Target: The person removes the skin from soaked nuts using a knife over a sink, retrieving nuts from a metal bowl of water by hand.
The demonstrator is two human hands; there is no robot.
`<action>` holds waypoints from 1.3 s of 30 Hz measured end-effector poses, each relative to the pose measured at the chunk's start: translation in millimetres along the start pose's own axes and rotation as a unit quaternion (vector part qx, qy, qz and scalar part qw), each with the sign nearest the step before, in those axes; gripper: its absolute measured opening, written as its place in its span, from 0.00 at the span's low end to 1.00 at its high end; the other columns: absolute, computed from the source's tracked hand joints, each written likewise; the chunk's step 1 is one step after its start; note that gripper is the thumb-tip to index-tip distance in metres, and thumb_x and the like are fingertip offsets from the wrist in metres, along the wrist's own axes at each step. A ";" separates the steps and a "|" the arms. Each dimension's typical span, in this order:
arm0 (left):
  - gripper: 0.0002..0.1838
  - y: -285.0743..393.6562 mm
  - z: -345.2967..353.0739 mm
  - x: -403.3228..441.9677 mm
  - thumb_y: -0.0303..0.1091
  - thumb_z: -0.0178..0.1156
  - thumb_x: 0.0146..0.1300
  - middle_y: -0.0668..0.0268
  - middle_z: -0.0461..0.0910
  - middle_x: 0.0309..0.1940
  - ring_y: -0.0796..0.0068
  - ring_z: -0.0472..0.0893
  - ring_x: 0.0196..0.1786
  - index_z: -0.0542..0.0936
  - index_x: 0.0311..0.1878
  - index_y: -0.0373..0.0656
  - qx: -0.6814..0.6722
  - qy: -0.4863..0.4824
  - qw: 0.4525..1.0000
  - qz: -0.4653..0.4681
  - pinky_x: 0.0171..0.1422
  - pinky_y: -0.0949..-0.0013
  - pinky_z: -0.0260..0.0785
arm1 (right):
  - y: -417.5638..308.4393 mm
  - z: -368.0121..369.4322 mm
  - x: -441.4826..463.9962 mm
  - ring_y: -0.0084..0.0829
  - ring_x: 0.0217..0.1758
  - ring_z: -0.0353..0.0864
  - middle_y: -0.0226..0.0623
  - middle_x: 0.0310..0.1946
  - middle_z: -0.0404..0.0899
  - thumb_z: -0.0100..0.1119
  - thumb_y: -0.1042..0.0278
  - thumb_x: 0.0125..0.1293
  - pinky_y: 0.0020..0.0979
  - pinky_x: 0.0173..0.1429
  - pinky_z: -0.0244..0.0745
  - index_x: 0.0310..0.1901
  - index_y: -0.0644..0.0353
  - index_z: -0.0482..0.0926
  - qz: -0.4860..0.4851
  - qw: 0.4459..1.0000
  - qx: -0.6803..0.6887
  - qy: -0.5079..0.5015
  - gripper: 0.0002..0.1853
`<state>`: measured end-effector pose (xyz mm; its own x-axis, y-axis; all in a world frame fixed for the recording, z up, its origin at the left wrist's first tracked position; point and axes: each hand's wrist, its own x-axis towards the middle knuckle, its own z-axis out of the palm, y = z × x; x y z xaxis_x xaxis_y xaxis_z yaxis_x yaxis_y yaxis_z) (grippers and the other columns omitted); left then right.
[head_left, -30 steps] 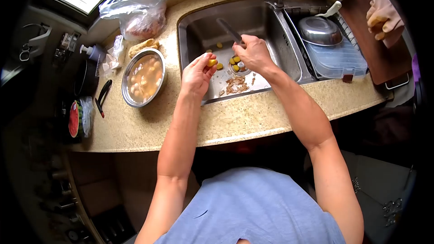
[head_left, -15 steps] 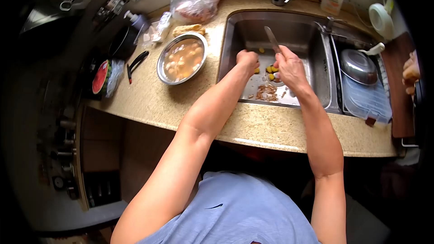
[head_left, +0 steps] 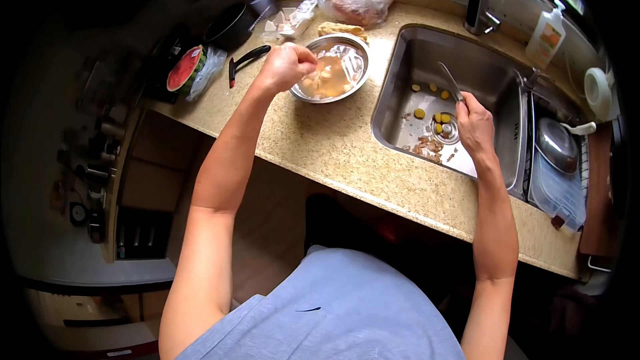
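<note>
My right hand is over the sink and grips a knife, its blade angled up and to the left. Over the left rim of a metal bowl is my left hand, fingers pinched together; whether anything is between them I cannot make out. Cloudy brownish liquid with pale pieces fills the bowl. On the floor of the steel sink lie several yellow slices, some around the drain, along with a pile of brown scraps.
A black-handled peeler, a cut watermelon and a dark pot stand to the left. Behind the bowl are eggshells and a plastic bag. A faucet and soap bottle stand at the back; a dish rack holds a lid.
My left hand has moved from the sink leftward to the bowl. My right hand stays over the sink with the knife. The view has turned left.
</note>
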<state>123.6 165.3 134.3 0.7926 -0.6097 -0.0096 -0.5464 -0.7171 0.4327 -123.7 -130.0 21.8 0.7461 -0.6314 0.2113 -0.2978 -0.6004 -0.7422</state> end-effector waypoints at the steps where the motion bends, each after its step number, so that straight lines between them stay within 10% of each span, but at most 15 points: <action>1: 0.10 -4.5 -0.6 -2.6 0.32 0.70 0.59 0.62 0.90 0.38 0.73 0.87 0.43 0.90 0.44 0.46 0.037 -0.017 0.999 0.005 0.52 0.70 0.78 | 2.2 0.8 0.3 0.48 0.34 0.84 0.48 0.28 0.82 0.51 0.62 0.72 0.45 0.42 0.74 0.52 0.54 0.82 0.002 1.000 -0.006 -0.004 0.14; 6: 0.14 -4.6 14.8 8.7 0.31 0.69 0.54 0.60 0.89 0.41 0.64 0.87 0.44 0.90 0.46 0.47 0.143 -0.023 0.989 0.027 0.53 0.66 0.77 | 3.2 2.6 -1.8 0.35 0.25 0.78 0.44 0.23 0.77 0.53 0.65 0.72 0.36 0.36 0.72 0.49 0.61 0.82 -0.034 0.999 -0.013 0.012 0.12; 16: 0.14 16.2 29.6 23.0 0.40 0.65 0.57 0.56 0.87 0.43 0.60 0.86 0.49 0.89 0.46 0.50 0.247 -0.068 0.967 0.007 0.57 0.61 0.76 | -3.6 -1.8 0.7 0.50 0.35 0.84 0.51 0.29 0.82 0.53 0.64 0.72 0.45 0.41 0.75 0.49 0.56 0.82 -0.023 0.999 -0.035 -0.011 0.12; 26: 0.17 1.5 8.4 21.5 0.44 0.73 0.60 0.63 0.87 0.31 0.81 0.85 0.31 0.86 0.39 0.38 -0.240 -0.038 0.967 -0.073 0.36 0.78 0.76 | -2.1 0.9 0.0 0.55 0.39 0.84 0.51 0.31 0.83 0.52 0.63 0.72 0.49 0.44 0.75 0.46 0.58 0.81 -0.033 0.998 -0.059 -0.018 0.11; 33: 0.19 64.4 60.8 8.0 0.31 0.64 0.70 0.60 0.86 0.47 0.74 0.86 0.43 0.80 0.61 0.35 -0.574 -0.137 0.807 0.013 0.46 0.73 0.82 | 6.4 5.5 3.1 0.49 0.31 0.83 0.49 0.25 0.80 0.53 0.61 0.72 0.45 0.39 0.74 0.43 0.59 0.81 -0.044 0.998 0.034 -0.001 0.12; 39: 0.15 110.4 143.8 10.9 0.24 0.62 0.69 0.51 0.83 0.52 0.60 0.84 0.57 0.77 0.57 0.33 -0.764 -0.227 0.604 -0.015 0.59 0.69 0.83 | -9.0 2.2 -3.4 0.43 0.28 0.82 0.46 0.24 0.79 0.55 0.61 0.75 0.41 0.33 0.72 0.39 0.59 0.80 -0.094 0.986 0.131 0.036 0.11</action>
<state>32.9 30.9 52.3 0.4512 -0.8823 -0.1337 0.6278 0.2073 0.7503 -122.3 -121.4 26.4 0.7270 -0.5591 0.3986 0.0129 -0.5693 -0.8220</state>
